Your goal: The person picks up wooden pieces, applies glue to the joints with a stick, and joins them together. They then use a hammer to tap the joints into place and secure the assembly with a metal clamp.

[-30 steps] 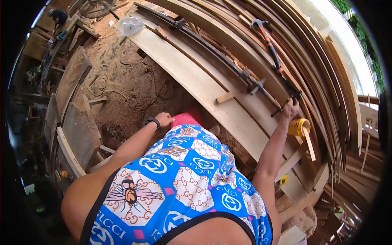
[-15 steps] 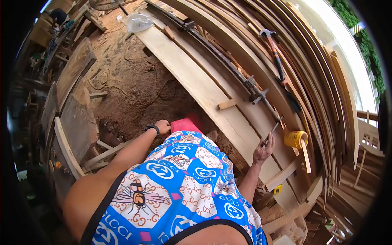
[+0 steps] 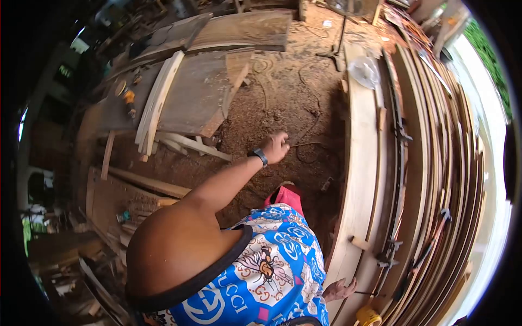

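My left hand [image 3: 276,146] hangs over the sawdust-covered floor, a dark watch on its wrist. Its fingers are loosely bent and a little apart, and I see nothing in them. Low on the right, my right hand [image 3: 340,290] is over the pale plank [image 3: 356,163]. A thin dark rod [image 3: 371,294] sticks out from its fingers to the right; its kind is too small to tell. Close by stand a yellow container [image 3: 368,317], partly cut off by the dark frame edge, a small wood block [image 3: 360,243] and a long bar clamp [image 3: 396,217].
A hammer [image 3: 432,239] lies on the stacked boards [image 3: 451,179] at right. A clear plastic bag [image 3: 364,73] sits at the plank's far end. To the left, a wooden panel [image 3: 193,98] carries long strips [image 3: 159,103], with a yellow power tool [image 3: 129,102] beyond. A cord [image 3: 310,127] crosses the floor.
The view has turned left, so the planks and hammer now stand farther right and lower. My left arm has swung forward from beside my leg. My right hand still has the rod.
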`<action>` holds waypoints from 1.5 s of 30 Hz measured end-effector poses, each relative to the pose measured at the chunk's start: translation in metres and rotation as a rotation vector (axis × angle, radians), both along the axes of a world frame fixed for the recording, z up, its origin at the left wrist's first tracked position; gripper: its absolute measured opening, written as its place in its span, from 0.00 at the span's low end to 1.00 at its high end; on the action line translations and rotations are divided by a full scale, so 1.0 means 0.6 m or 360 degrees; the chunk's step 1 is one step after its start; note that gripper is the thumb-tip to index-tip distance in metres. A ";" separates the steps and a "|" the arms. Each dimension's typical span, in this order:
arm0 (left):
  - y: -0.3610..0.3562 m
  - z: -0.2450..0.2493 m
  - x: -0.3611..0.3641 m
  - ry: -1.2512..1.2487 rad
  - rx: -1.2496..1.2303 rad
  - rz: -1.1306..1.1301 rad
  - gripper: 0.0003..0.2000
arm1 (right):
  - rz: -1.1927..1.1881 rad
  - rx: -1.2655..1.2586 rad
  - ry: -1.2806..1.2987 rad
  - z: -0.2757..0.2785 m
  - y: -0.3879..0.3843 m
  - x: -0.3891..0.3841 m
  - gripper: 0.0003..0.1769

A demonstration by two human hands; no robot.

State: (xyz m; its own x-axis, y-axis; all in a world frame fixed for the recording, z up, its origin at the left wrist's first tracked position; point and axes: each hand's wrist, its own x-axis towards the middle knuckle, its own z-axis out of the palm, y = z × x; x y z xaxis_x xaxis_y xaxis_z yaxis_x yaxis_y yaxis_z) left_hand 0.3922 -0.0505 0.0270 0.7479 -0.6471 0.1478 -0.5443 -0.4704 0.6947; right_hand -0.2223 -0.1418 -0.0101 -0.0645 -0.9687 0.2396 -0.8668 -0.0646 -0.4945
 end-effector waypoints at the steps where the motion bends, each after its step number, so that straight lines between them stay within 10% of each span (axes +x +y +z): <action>1: 0.025 0.044 0.045 0.0046 -0.0093 0.0190 0.15 | 0.0058 -0.0021 -0.0009 0.006 -0.017 0.032 0.22; 7: 0.232 0.221 0.171 -0.0777 0.0213 0.1180 0.25 | 0.0489 -0.0105 -0.0126 -0.035 -0.171 0.022 0.19; 13: 0.500 0.318 0.256 -0.0417 0.1039 0.2006 0.51 | 0.0622 -0.0010 -0.0282 -0.029 -0.274 0.108 0.19; 20: 0.771 0.135 0.377 -0.0180 0.1226 0.1814 0.68 | 0.0867 0.0159 -0.0509 -0.075 -0.263 0.230 0.20; 24: 0.710 0.194 0.346 0.0284 0.1042 0.1649 0.73 | 0.0913 0.0313 -0.0691 0.032 -0.220 0.359 0.17; 34: 0.543 0.202 0.268 -0.0055 0.0667 0.1902 0.62 | 0.1886 0.0471 -0.0883 0.185 -0.192 0.643 0.21; 37: 0.522 0.251 0.224 0.0340 -0.0268 0.1565 0.31 | 0.2046 0.0295 -0.0833 0.205 -0.172 0.676 0.22; 40: 0.483 0.237 0.178 0.0973 -0.0623 0.1202 0.28 | 0.2184 0.0350 -0.0740 0.217 -0.153 0.689 0.21; 45: 0.284 0.288 0.069 0.0618 -0.0924 0.0373 0.39 | 0.2350 0.0440 -0.1030 0.233 -0.159 0.700 0.23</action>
